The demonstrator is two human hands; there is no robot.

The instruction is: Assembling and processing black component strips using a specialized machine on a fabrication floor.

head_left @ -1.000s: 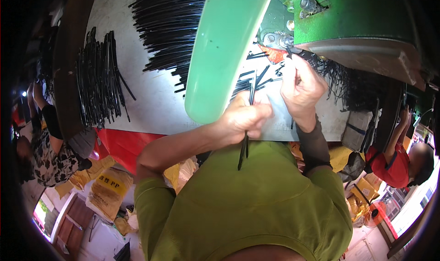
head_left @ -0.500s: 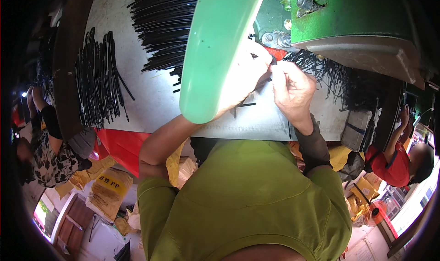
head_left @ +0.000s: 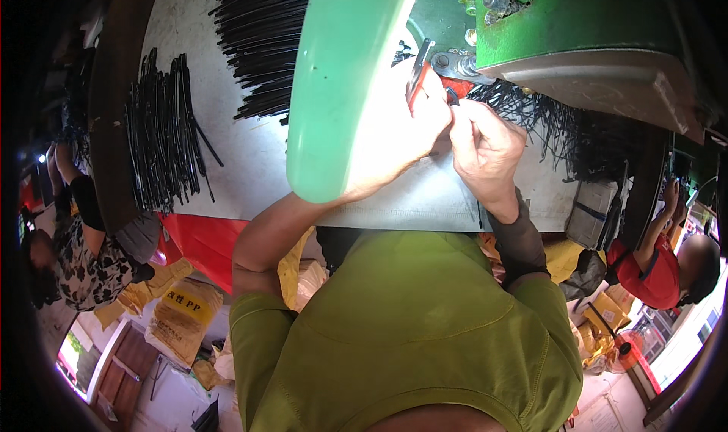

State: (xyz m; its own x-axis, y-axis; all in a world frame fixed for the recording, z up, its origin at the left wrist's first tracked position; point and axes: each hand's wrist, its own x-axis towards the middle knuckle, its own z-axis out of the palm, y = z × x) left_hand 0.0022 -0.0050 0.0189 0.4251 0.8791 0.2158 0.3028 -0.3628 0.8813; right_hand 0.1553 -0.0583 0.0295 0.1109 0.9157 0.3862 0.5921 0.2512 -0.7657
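My left hand (head_left: 406,125), washed out by bright light, is closed with a slim black strip (head_left: 418,72) sticking up out of its fingers. Close beside it, my right hand (head_left: 489,148) pinches the end of a short dark piece (head_left: 453,96) that bridges the gap between both hands. Whether the strip and the short piece are one thing I cannot tell. Both hands are over the pale metal tabletop (head_left: 425,205), just in front of the green machine (head_left: 576,23). A red part (head_left: 461,87) shows behind the fingertips.
A translucent green panel (head_left: 326,91) hangs over my left forearm. Black strips lie in a large pile (head_left: 258,45), a smaller bundle (head_left: 163,129) and a tangled heap (head_left: 546,121). A grey box (head_left: 590,212) sits at the right edge. People (head_left: 76,258) work on both sides.
My left hand has turned slightly, and the black strip now stands up clearly from its fingers. The green panel appears shifted a little left. My right hand has hardly moved.
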